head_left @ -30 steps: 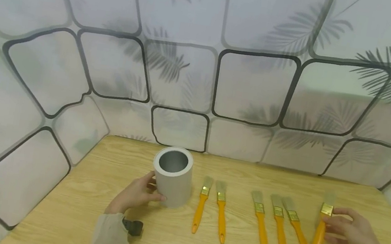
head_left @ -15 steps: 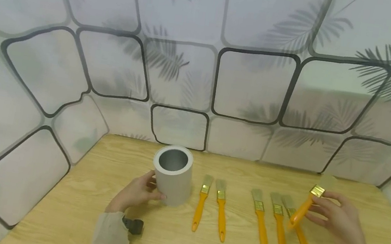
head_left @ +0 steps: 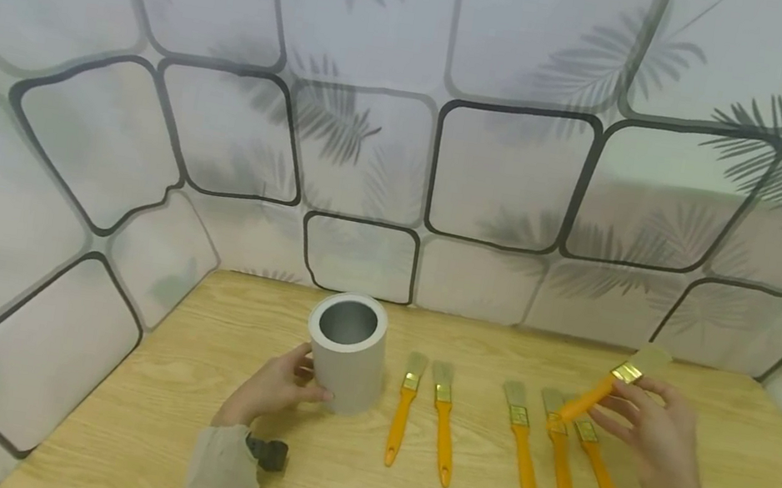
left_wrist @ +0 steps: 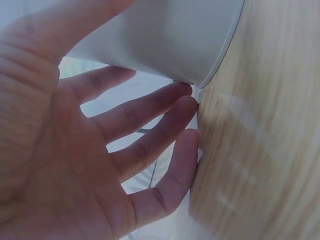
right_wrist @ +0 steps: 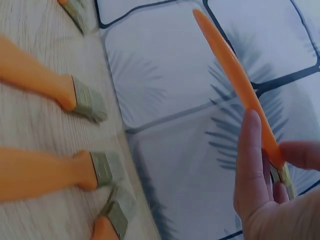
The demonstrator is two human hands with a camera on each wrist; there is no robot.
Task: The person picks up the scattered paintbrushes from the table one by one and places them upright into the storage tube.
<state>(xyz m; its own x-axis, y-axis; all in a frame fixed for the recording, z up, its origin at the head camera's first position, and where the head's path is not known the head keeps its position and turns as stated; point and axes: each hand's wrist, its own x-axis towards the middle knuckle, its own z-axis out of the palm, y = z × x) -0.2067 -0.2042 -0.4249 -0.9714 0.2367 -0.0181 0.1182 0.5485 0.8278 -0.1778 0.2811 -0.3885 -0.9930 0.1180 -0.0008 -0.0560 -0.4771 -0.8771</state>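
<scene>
My left hand (head_left: 279, 386) holds the side of a grey, open-topped can (head_left: 346, 381) standing upright, thumb in front and fingers behind. In the left wrist view, the fingers (left_wrist: 150, 105) spread beside the lower wall of the can (left_wrist: 170, 40), close to the tabletop. My right hand (head_left: 659, 428) pinches a paintbrush (head_left: 591, 399) by its orange handle near the metal ferrule. This brush is raised, its bristles pointing up and right, its handle end down-left over the other brushes. The right wrist view shows the handle (right_wrist: 230, 65) between thumb and fingers.
Right of the can lie two paintbrushes, a left one (head_left: 401, 414) and a right one (head_left: 443, 433). Further right lie three more: one (head_left: 524, 462), a middle one (head_left: 562, 472) and another (head_left: 603, 474). A patterned wall (head_left: 477, 278) borders the wooden table (head_left: 193, 349).
My right hand has lifted its paintbrush from the right end of the row and moved left. The brush has tilted, handle end swinging left. My left hand and the can have stayed put.
</scene>
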